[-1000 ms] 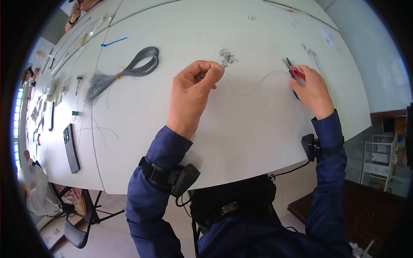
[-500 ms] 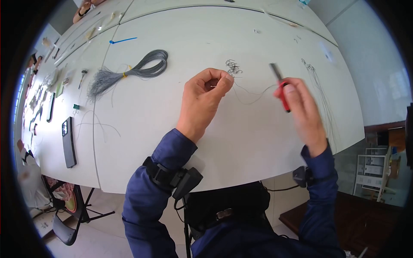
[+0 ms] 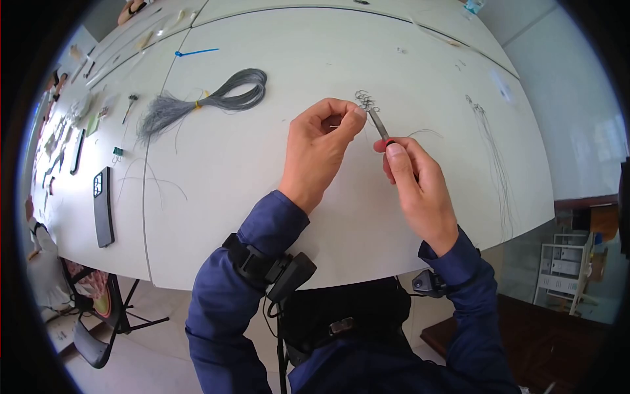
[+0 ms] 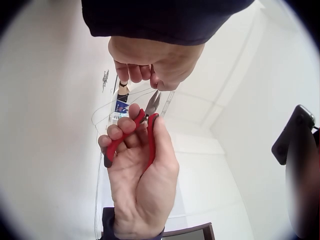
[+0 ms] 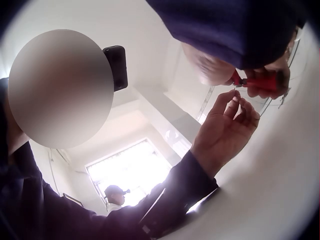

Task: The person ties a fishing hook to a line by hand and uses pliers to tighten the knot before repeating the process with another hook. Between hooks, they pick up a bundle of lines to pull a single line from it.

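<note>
The left hand (image 3: 318, 148), in the upper middle of the frame, pinches with thumb and index tip pressed together; what lies between them is too small to tell, though a thin line (image 4: 93, 116) runs from there in the left wrist view. The right hand (image 3: 425, 194), right of centre, is wrapped round the red handles of the pliers (image 3: 378, 125). Their tips point up and left at that pinch; whether they bite on anything cannot be told.

The likeliest trouble seems a nipped fingertip, since the metal reaches so close to the left thumb and index that a small slip of the right hand could catch skin. If the tips close off the mark, they could nick the line or cut it in the wrong place. The pinch looks small and the line fine, so a tug from the pliers might pull it out of the fingers, and the pliers' metal partly blocks the view of the spot.

The pile of small dark hooks (image 3: 363, 97) lies just beyond the fingertips, upper middle; a dropped piece could be lost among them, or a loose loop could snag on one. The hooked strands (image 3: 479, 108) at upper right and the grey bundle (image 3: 164, 113) at upper left lie well apart from the work, so they seem at little risk unless a sleeve drags across the table (image 3: 216, 217).
</note>
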Tool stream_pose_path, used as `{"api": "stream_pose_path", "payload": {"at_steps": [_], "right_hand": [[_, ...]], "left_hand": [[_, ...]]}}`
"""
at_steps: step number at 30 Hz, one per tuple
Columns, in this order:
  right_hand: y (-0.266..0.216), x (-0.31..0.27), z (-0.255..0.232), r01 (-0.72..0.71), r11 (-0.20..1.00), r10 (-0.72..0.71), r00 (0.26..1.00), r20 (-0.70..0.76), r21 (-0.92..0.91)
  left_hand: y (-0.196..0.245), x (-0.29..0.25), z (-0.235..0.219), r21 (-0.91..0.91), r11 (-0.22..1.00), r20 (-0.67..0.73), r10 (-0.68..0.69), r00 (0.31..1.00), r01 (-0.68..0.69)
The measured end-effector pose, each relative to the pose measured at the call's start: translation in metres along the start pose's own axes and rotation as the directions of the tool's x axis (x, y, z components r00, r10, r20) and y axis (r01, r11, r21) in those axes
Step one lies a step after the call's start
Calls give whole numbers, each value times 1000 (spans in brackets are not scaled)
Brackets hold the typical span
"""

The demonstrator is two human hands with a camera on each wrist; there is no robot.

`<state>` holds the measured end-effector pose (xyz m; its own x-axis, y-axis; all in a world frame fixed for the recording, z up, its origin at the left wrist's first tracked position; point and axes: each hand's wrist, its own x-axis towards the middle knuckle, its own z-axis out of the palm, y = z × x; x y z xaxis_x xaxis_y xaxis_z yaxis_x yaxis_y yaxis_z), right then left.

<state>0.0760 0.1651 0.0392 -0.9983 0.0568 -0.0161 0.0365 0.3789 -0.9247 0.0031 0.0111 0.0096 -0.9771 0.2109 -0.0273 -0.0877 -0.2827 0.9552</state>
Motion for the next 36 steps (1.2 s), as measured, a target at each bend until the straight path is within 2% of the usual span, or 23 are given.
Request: {"api": "stream_pose_path", "payload": {"at_steps": [11, 18, 24, 30, 36], "right_hand": [[7, -2, 4, 29, 999, -28, 999, -31, 18], [14, 5, -21, 42, 998, -34, 980, -196, 40], [27, 11, -88, 92, 968, 3, 926, -378, 233], [40, 4, -157, 101, 964, 58, 821, -567, 245], [65, -3, -241, 139, 950, 78, 761, -644, 280]], "left_hand": [[-2, 1, 1, 16, 1000, 9, 20, 1000, -20], [-5, 4, -3, 22, 999, -10, -32, 999, 32], [-8, 4, -3, 25, 999, 7, -25, 1000, 25], [-11, 3, -4, 39, 998, 34, -43, 999, 41], [-14, 4, -4, 53, 997, 30, -49, 998, 47]]}}
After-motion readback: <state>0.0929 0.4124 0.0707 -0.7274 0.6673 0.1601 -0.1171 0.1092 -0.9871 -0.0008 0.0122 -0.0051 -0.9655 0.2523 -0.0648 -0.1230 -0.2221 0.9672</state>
